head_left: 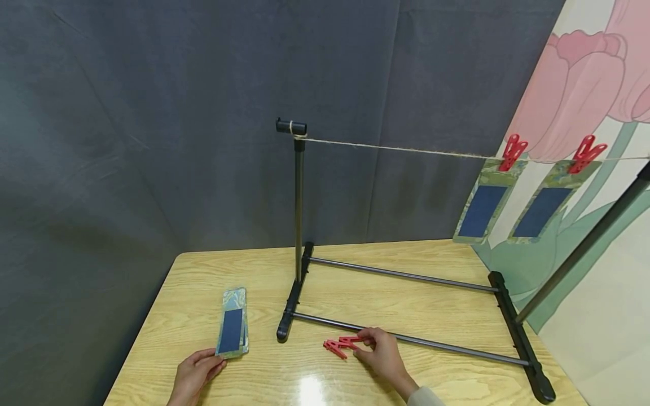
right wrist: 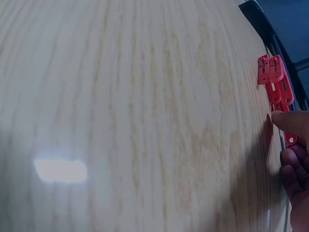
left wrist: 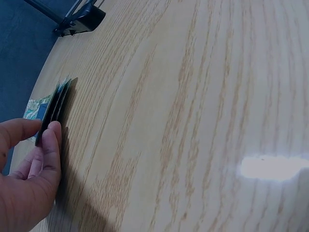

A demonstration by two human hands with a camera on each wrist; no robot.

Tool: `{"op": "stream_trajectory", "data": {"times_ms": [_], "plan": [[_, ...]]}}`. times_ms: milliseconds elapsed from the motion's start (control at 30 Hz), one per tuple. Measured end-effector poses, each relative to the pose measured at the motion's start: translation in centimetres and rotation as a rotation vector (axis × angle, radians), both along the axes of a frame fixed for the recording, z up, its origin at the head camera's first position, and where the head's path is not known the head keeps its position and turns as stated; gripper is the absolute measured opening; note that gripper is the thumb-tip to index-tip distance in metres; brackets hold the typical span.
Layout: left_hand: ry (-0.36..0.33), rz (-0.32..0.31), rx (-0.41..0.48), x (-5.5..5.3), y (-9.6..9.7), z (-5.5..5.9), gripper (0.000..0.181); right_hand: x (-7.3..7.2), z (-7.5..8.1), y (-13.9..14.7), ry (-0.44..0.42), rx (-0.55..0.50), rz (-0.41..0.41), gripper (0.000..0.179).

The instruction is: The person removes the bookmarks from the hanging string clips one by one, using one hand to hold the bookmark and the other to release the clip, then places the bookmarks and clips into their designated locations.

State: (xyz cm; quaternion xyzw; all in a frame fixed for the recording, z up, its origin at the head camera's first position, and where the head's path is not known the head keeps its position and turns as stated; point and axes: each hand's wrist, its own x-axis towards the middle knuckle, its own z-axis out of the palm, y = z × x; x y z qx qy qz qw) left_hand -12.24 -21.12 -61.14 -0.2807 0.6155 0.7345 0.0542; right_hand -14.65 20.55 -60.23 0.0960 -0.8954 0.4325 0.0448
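Left hand (head_left: 195, 375): pinching the near end of the cards (head_left: 232, 330), loosely layered, over the table (head_left: 203, 276), left of the stand (head_left: 298, 208). Right hand (head_left: 383, 355): thumb and finger gripping one red peg (head_left: 349, 341), a second peg (head_left: 335, 349) against or just beside it, near the front bar (head_left: 421, 340). Risks, judged: loose layers could fan and slip from the pinch; crowded pegs could snag, one dragging the other; hung cards (head_left: 483, 211), one clip (head_left: 514, 151) apiece, could swivel on the line (head_left: 396, 149). Containers: none seen.

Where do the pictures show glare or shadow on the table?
Head view: glare on the table, low centre; left wrist view: glare at the right edge, shadow beside the left hand; right wrist view: glare at lower left, shadow beside the right hand.
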Motion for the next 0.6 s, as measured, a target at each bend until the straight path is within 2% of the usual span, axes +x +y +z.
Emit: {"op": "stream_trajectory", "data": {"times_ms": [367, 600], "plan": [[-0.001, -0.012, -0.026, 0.08, -0.12, 0.03, 0.041, 0.13, 0.37, -0.18, 0.044, 0.087, 0.019, 0.031], [-0.015, -0.016, -0.049, -0.06, -0.20, -0.05, 0.042, 0.20, 0.48, -0.14, 0.045, 0.102, 0.029, 0.032]]}}
